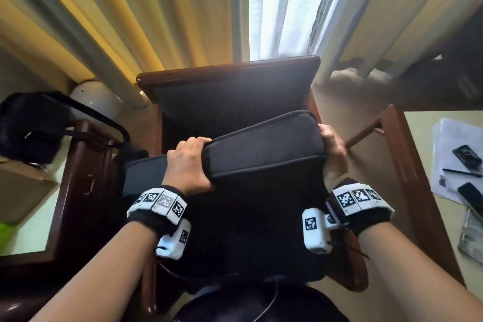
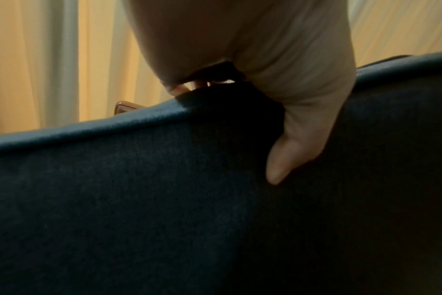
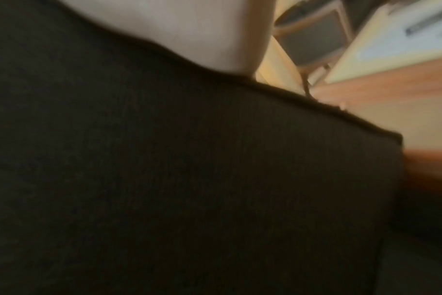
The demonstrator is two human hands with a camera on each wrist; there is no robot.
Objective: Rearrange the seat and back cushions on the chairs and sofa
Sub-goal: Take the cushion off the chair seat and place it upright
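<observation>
A dark cushion (image 1: 264,146) is held tilted above the seat of a wooden chair (image 1: 230,70). My left hand (image 1: 189,162) grips its left end, fingers over the top and thumb on the near face. My right hand (image 1: 333,146) grips the right end. The chair's dark back pad (image 1: 230,102) shows behind it, and another dark cushion (image 1: 146,172) lies lower on the seat. In the left wrist view the thumb (image 2: 290,155) presses into the cushion fabric (image 2: 139,199). The right wrist view is blurred, with dark cushion (image 3: 164,179) filling it below the palm (image 3: 189,34).
Beige curtains (image 1: 130,21) and a bright window (image 1: 277,5) stand behind the chair. A black bag (image 1: 28,128) sits on a wooden piece at left, beside a white helmet (image 1: 96,99). A table (image 1: 423,154) with papers (image 1: 454,154) and a pen is at right.
</observation>
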